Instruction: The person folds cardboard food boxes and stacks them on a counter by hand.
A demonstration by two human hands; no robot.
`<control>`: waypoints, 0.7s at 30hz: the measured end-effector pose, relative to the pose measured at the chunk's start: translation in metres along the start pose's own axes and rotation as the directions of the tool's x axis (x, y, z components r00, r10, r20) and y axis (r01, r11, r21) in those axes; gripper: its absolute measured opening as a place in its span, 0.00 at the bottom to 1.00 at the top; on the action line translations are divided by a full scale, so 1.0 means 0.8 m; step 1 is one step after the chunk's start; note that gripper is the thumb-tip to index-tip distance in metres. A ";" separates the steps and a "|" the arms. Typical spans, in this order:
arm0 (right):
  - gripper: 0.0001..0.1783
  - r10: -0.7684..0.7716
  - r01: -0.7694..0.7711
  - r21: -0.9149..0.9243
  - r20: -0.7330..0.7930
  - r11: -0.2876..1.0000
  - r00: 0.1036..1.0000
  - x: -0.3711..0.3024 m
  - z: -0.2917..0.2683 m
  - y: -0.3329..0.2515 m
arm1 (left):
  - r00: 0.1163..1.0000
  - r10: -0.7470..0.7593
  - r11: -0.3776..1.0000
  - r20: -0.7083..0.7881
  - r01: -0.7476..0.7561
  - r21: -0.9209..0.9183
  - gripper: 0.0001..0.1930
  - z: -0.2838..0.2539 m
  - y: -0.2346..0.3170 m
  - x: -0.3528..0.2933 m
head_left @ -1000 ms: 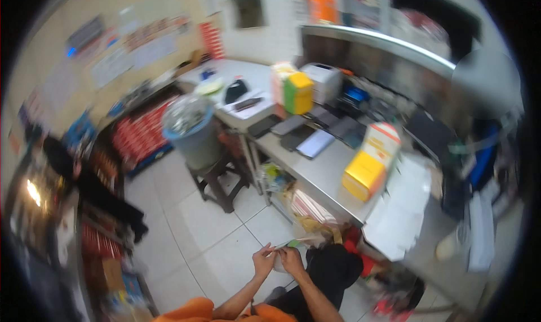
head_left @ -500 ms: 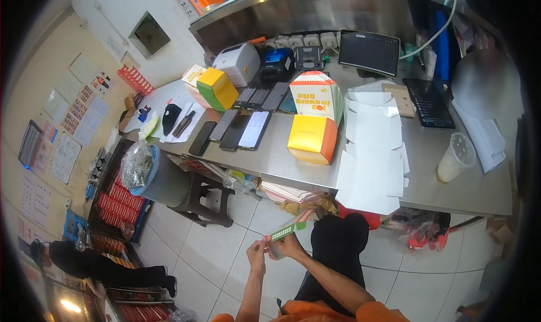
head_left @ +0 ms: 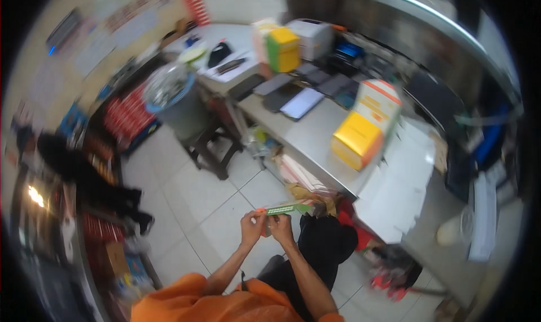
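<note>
Two bare hands, the left hand [head_left: 252, 228] and the right hand [head_left: 280, 228], each with its grip clamped on one green carton [head_left: 280, 210], which is held out in front of the body, above the tiled floor [head_left: 211, 223] and short of the table [head_left: 307, 131]. On the table are one yellow box [head_left: 356, 140], one yellow-and-green box [head_left: 283, 50], one white printer [head_left: 310, 40] and one cup [head_left: 455, 227]; to the left, one bucket [head_left: 189, 114] rests on one stool [head_left: 211, 155], and one other person [head_left: 79, 167] stands farther off.
</note>
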State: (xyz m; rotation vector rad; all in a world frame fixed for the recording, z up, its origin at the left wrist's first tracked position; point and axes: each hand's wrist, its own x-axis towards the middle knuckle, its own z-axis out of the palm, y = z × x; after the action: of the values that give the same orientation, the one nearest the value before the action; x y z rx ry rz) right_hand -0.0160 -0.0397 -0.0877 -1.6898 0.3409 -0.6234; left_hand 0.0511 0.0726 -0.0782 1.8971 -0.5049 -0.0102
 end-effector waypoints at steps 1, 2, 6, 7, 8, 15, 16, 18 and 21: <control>0.09 -0.004 0.003 0.031 0.030 1.000 1.000 0.002 0.003 -0.006 | 0.999 0.050 0.997 -0.017 -0.049 0.052 0.07 -0.005 0.010 -0.003; 0.10 -0.059 0.058 0.022 0.048 0.998 0.997 0.004 -0.003 0.016 | 0.994 0.111 0.989 -0.022 -0.108 0.097 0.06 0.002 0.029 -0.001; 0.13 0.112 -0.141 0.237 0.134 0.961 0.985 -0.010 -0.013 -0.032 | 0.992 0.124 0.893 0.020 -0.120 0.435 0.12 0.004 0.085 -0.017; 0.14 0.143 -0.171 0.253 0.127 0.952 0.982 -0.012 -0.016 -0.017 | 0.994 0.108 0.901 0.026 -0.109 0.419 0.14 0.006 0.089 -0.021; 0.15 0.177 -0.203 0.272 0.118 0.941 0.977 -0.013 -0.016 -0.007 | 0.995 0.093 0.908 0.036 -0.100 0.406 0.15 0.004 0.090 -0.022; 0.18 -0.060 0.064 -0.046 0.091 0.997 0.994 -0.026 -0.017 0.028 | 0.987 0.124 0.986 -0.100 -0.112 0.124 0.10 -0.032 0.077 -0.005; 0.18 -0.157 0.178 -0.167 0.128 0.970 0.979 -0.021 -0.028 0.035 | 0.989 0.116 0.989 -0.087 -0.108 0.097 0.11 -0.040 0.088 -0.002; 0.19 -0.153 0.154 -0.456 0.039 0.877 0.987 -0.027 -0.028 0.032 | 0.986 0.116 0.993 -0.123 -0.116 0.010 0.14 -0.054 0.087 0.004; 0.19 -0.129 0.107 -0.306 -0.054 0.946 0.990 -0.021 -0.006 -0.032 | 0.983 0.105 0.994 -0.152 -0.108 -0.011 0.15 -0.069 0.069 -0.001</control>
State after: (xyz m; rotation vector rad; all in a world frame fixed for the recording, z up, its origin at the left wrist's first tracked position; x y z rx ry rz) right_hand -0.0354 -0.0289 -0.0659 -1.9959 0.4057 -0.7526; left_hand 0.0452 0.1063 -0.0081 1.8336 -0.5007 0.1972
